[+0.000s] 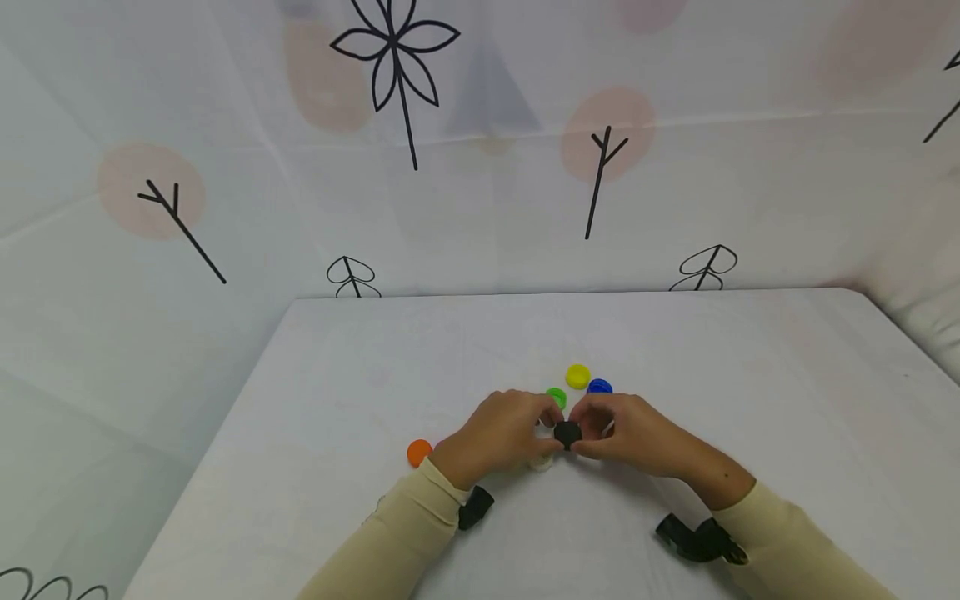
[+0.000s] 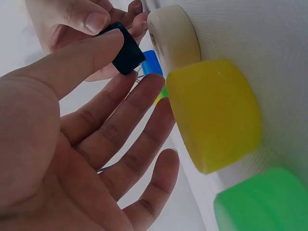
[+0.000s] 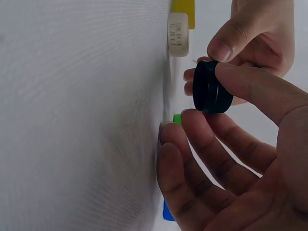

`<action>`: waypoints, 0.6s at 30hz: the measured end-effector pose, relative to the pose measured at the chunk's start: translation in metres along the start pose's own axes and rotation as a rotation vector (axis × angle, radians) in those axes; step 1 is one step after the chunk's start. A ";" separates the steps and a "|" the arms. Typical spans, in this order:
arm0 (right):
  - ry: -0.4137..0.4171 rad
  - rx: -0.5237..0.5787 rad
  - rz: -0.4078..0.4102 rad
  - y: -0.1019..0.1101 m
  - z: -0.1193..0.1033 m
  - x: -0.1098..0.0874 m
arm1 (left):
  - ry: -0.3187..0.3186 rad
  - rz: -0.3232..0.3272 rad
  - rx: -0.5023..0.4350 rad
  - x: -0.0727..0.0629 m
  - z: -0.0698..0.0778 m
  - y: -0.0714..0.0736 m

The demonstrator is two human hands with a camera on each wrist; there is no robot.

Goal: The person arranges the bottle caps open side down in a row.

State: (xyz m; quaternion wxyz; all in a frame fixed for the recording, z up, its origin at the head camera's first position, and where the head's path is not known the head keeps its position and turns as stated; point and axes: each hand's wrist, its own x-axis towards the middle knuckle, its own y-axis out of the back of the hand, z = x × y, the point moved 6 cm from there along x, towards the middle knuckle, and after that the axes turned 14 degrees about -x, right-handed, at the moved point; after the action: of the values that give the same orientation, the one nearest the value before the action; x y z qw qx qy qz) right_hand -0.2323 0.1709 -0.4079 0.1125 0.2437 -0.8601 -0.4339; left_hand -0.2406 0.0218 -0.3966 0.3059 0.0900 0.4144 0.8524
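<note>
A black bottle cap (image 1: 567,434) is pinched between both hands, held a little above the white table. My left hand (image 1: 504,433) grips its left side, thumb on one face and fingertip on the other. From the right, my right hand (image 1: 628,432) pinches it between thumb and fingers. In the right wrist view the cap (image 3: 212,87) is tilted and its dark open side partly shows. Below the left fingers lies a white cap (image 3: 178,34) with printed digits. The left wrist view shows a yellow cap (image 2: 216,115) and a green cap (image 2: 264,202) near the left fingers.
Beyond the hands lie another yellow cap (image 1: 577,376), a blue cap (image 1: 600,386) and another green cap (image 1: 556,397). An orange cap (image 1: 419,452) lies left of the left wrist, with a pink edge beside it. A patterned cloth (image 1: 487,208) hangs behind the table.
</note>
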 end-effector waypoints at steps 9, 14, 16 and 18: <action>0.009 -0.012 -0.040 -0.003 0.000 0.000 | -0.001 -0.028 0.042 0.001 0.000 -0.004; 0.008 0.005 -0.069 -0.005 0.001 0.000 | 0.015 -0.046 0.040 0.001 -0.001 -0.007; 0.004 0.011 -0.076 -0.006 0.002 0.000 | 0.019 -0.049 0.040 0.002 -0.002 -0.008; 0.005 0.012 -0.081 -0.006 0.002 0.000 | 0.017 -0.049 0.046 0.002 -0.002 -0.009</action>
State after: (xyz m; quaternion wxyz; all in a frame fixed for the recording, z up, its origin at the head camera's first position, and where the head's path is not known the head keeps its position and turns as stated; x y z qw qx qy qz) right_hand -0.2307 0.1692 -0.4137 0.0955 0.2800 -0.8518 -0.4323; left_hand -0.2386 0.0261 -0.4046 0.3210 0.0795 0.4388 0.8355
